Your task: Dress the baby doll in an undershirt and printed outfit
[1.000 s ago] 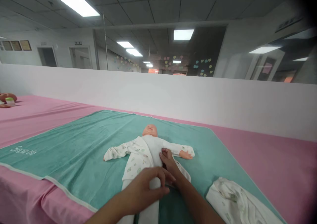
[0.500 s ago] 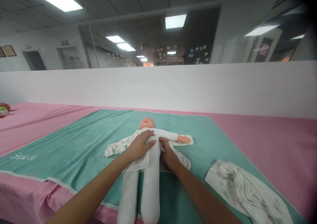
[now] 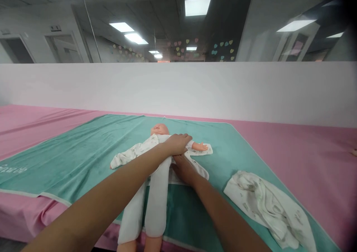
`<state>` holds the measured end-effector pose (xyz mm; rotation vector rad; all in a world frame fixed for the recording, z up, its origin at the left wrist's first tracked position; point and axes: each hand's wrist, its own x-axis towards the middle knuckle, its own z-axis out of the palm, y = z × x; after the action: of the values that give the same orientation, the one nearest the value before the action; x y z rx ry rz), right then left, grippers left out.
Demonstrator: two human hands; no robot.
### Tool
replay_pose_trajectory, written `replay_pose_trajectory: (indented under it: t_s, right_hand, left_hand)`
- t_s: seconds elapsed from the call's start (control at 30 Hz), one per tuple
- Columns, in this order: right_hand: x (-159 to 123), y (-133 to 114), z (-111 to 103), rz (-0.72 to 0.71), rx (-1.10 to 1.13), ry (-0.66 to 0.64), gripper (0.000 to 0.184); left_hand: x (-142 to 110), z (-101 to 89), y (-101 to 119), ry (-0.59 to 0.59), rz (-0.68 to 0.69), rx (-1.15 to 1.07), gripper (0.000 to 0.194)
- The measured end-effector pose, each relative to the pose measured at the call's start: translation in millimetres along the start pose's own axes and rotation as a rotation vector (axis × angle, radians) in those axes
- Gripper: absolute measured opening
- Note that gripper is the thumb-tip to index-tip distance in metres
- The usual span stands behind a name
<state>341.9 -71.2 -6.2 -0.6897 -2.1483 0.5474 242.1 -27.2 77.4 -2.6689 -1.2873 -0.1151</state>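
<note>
A baby doll in white under-cloth lies on its back, head away from me. A printed white baby shirt covers its arm on the left side of the view. The shirt's other half lies spread beneath the doll's bare-handed arm on the right. My left hand reaches across the chest and curls over that arm near the shoulder. Just below it, my right hand presses in at the doll's side by the shirt, fingers bent and partly hidden; what they hold is out of sight.
A crumpled printed white cloth rests at the right. Under everything is a green blanket over a pink covering. A low white wall stands behind, with dark glass above it.
My left hand has moved right, from the doll's chest onto its arm, now over my right hand's fingertips. The whole view has shifted slightly, and the doll's feet now show.
</note>
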Motion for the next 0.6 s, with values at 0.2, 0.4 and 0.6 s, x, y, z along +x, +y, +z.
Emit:
replay_pose_trajectory:
  t_s: [0.2,0.4,0.6]
  right_hand:
    - [-2.7,-4.1,-2.4,0.08,-0.025,-0.007,0.041]
    - [-1.6,17.9,-10.9,0.209,-0.117,0.066,0.037]
    - [-5.4,48.3,-22.3,0.622,-0.17,0.218,0.032]
  left_hand:
    - [23.9,18.1,11.2,-0.13,0.196,0.093,0.02]
    - [27.6,6.7,3.9,-0.153,0.145,0.126,0.034]
    - [21.7,-4.1,-8.9,-0.236,0.066,0.158,0.032]
